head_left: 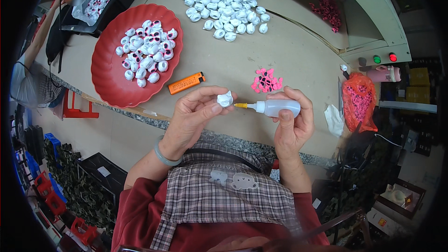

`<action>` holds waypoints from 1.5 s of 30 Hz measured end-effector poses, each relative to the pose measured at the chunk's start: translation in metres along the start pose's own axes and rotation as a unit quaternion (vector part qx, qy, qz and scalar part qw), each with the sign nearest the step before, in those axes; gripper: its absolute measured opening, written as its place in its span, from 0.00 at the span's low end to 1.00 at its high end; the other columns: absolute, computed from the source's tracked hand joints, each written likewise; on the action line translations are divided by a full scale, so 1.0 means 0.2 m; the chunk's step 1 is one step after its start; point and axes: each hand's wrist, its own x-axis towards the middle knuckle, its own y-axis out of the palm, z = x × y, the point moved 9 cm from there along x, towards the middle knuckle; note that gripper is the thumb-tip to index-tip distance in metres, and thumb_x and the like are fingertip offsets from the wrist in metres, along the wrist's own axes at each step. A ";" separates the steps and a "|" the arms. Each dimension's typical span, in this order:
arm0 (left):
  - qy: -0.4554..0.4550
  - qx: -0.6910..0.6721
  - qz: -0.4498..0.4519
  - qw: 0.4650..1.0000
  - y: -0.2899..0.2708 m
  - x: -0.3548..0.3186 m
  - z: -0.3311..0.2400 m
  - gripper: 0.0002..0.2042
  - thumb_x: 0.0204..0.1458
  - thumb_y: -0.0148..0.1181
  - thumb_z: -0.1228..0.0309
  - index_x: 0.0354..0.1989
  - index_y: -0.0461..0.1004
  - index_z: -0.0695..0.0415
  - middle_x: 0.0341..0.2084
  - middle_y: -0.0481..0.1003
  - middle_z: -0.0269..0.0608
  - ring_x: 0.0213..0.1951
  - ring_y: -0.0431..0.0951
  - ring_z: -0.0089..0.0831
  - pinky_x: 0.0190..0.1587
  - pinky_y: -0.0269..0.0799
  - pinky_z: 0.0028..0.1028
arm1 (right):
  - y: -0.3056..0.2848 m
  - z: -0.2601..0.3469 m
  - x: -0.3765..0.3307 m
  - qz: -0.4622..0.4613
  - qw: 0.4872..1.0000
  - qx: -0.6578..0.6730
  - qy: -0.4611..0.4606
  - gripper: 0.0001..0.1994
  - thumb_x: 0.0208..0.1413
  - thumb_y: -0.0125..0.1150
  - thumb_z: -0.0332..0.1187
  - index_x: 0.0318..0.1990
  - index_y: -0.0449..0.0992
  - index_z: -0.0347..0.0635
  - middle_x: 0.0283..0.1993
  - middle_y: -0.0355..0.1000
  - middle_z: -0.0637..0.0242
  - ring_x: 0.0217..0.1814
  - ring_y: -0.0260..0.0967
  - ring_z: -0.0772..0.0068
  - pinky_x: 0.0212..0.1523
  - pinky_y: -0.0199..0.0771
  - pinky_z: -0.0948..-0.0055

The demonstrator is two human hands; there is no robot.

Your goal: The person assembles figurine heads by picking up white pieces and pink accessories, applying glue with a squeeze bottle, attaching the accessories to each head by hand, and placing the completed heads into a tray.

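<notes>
Between the thumb and fingers of my left hand (198,109) is a small white molded piece (225,99). My right hand (295,121) grips a translucent squeeze bottle (280,108) lying sideways, its yellow needle tip (241,105) pointing left and close to the white piece. I cannot tell whether the tip touches it. Just beyond the bottle lies a little heap of pink and black flat bits (267,80). An orange box-shaped tool (186,83) rests beyond my left hand. To its left, a red scalloped bowl (105,74) holds white pieces with pink and black parts.
Many white pieces (226,7) spread over the far table. A pale machine housing (373,14) with green and red lights stands at the far right. On the right are a red plastic bag (359,102) of pink bits, a white cloth (334,120) and a pink bottle (383,73).
</notes>
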 end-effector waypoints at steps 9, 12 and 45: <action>0.028 0.048 0.001 0.998 -0.02 -0.01 -0.02 0.14 0.52 0.57 0.82 0.48 0.69 0.65 0.46 0.74 0.49 0.50 0.75 0.32 0.55 0.71 0.32 | 0.05 0.15 -0.04 0.023 0.960 -0.197 -0.198 0.17 0.58 0.59 0.33 0.50 0.68 0.31 0.37 0.75 0.51 0.35 0.75 0.62 0.33 0.75 0.72; 0.031 0.048 -0.003 0.998 -0.02 -0.01 -0.03 0.14 0.52 0.57 0.82 0.48 0.69 0.64 0.47 0.73 0.49 0.51 0.74 0.32 0.55 0.71 0.32 | 0.08 0.19 -0.05 0.047 0.943 -0.232 -0.233 0.18 0.56 0.60 0.32 0.50 0.68 0.30 0.37 0.76 0.51 0.33 0.75 0.62 0.32 0.75 0.72; 0.033 0.047 -0.016 0.998 -0.05 0.00 -0.03 0.13 0.51 0.58 0.81 0.46 0.69 0.62 0.47 0.73 0.48 0.49 0.74 0.30 0.53 0.71 0.29 | 0.19 0.24 -0.07 0.097 0.901 -0.301 -0.297 0.19 0.54 0.63 0.34 0.50 0.69 0.33 0.38 0.76 0.54 0.30 0.75 0.60 0.27 0.76 0.70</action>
